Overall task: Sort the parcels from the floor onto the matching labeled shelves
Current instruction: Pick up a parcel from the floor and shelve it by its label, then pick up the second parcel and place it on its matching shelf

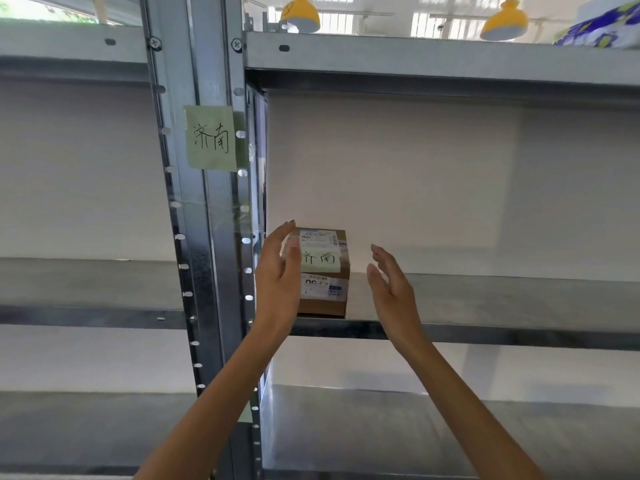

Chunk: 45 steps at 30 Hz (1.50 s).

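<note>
A small brown cardboard parcel (pixel 325 271) sits on a grey metal shelf (pixel 485 303), near the shelf's front edge and at its left end, just beside the tall grey metal post (pixel 214 216). The parcel has white printed stickers and a pale green paper note (pixel 320 259) with black handwriting on its front. A bigger green paper label (pixel 212 137) with the same kind of handwriting is stuck on the post, higher up than the parcel.

Both bare arms reach up toward the parcel. The left hand (pixel 277 282) is open, fingers straight and pointing up, its palm facing the parcel's left side. It looks very close to the parcel, but I cannot tell if it touches. The right hand (pixel 391 289) is open too, fingers a little curled, and is apart from the parcel's right side. Neither hand holds anything.
</note>
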Each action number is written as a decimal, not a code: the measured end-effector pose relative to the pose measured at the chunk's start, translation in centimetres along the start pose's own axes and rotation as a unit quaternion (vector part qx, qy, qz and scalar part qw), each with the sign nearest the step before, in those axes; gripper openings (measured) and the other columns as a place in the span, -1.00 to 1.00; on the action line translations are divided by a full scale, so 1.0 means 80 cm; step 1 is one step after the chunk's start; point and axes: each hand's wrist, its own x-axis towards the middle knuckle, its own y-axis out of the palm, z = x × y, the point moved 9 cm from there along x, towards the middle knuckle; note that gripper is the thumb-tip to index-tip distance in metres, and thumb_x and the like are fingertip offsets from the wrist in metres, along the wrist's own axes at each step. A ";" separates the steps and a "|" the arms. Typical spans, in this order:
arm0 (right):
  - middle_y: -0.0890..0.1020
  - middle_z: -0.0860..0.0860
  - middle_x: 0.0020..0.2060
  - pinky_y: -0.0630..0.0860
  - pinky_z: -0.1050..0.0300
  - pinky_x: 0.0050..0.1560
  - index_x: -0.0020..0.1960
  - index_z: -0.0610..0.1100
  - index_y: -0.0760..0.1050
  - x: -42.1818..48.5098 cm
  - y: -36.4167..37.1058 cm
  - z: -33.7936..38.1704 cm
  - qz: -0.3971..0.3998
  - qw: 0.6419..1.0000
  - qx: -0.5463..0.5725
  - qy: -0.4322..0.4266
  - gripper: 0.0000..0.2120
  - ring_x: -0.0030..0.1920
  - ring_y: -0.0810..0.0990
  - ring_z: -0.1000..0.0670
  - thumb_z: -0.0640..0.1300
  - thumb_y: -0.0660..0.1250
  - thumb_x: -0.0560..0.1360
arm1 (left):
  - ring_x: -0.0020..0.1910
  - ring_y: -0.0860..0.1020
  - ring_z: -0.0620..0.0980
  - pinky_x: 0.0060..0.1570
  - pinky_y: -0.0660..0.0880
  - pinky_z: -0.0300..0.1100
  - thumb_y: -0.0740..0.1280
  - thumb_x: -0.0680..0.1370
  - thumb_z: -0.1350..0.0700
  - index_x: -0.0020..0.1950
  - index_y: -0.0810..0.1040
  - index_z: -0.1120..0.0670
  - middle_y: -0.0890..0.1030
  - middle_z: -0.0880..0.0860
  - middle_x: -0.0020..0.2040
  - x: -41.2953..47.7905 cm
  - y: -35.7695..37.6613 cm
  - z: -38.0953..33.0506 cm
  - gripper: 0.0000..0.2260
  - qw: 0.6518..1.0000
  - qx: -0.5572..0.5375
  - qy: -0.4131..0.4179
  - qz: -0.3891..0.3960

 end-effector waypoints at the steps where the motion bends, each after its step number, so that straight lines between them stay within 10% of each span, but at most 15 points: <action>1: 0.38 0.11 0.38 0.28 0.21 0.34 0.42 0.04 0.28 -0.001 -0.006 0.006 -0.006 1.000 -0.001 -0.009 -0.62 0.33 0.34 0.17 -0.04 0.11 0.61 | 0.15 0.53 -0.21 0.01 0.57 -0.34 0.09 0.63 0.01 0.37 0.37 -0.03 0.47 -0.03 0.28 -0.002 0.006 -0.010 -0.68 1.000 0.011 0.022 0.006; 8: 0.45 0.13 0.32 0.28 0.30 0.35 0.38 0.00 0.33 -0.031 -0.054 0.020 -0.039 0.998 -0.029 -0.043 -0.66 0.32 0.40 0.16 -0.07 0.13 0.61 | 0.22 0.41 -0.26 0.18 0.37 -0.50 0.11 0.63 0.08 0.31 0.42 0.04 0.47 -0.08 0.25 -0.028 0.062 -0.024 -0.73 0.992 0.072 0.098 0.042; 13: 0.40 0.25 0.33 0.20 0.51 0.29 0.35 0.16 0.29 -0.066 -0.122 0.007 -0.077 0.991 -0.102 -0.042 -0.68 0.32 0.34 0.30 -0.02 0.09 0.61 | 0.42 0.23 -0.21 0.47 0.14 -0.11 0.07 0.61 -0.02 0.41 0.33 -0.05 0.32 -0.16 0.43 -0.067 0.139 -0.026 -0.63 0.983 0.075 0.103 0.130; 35: 0.60 0.07 0.15 0.35 0.47 0.13 0.25 0.01 0.48 -0.440 -0.691 0.003 -0.374 0.848 -0.351 0.132 -0.72 0.18 0.52 0.16 -0.08 0.09 0.62 | 0.35 0.31 -0.24 0.39 0.20 -0.24 0.14 0.62 0.05 0.40 0.34 -0.05 0.37 -0.20 0.35 -0.454 0.625 -0.195 -0.66 0.855 -0.164 0.095 0.483; 41: 0.61 0.09 0.08 0.35 0.49 -0.07 0.23 0.01 0.48 -0.521 -0.790 0.023 -0.411 0.806 -0.396 0.155 -0.72 -0.08 0.53 0.29 -0.06 0.08 0.62 | 0.31 0.34 -0.22 0.23 0.13 -0.62 0.16 0.61 0.14 0.37 0.38 0.04 0.42 -0.14 0.30 -0.554 0.702 -0.266 -0.68 0.822 -0.214 0.108 0.517; 45: 0.60 0.11 0.10 0.33 0.46 0.09 0.23 0.00 0.48 -0.566 -0.841 0.028 -0.439 0.787 -0.397 0.171 -0.72 0.13 0.52 0.16 -0.05 0.08 0.61 | 0.35 0.37 -0.14 0.35 0.23 -0.33 0.17 0.61 0.16 0.38 0.39 0.09 0.45 -0.03 0.36 -0.608 0.752 -0.293 -0.67 0.803 -0.244 0.080 0.538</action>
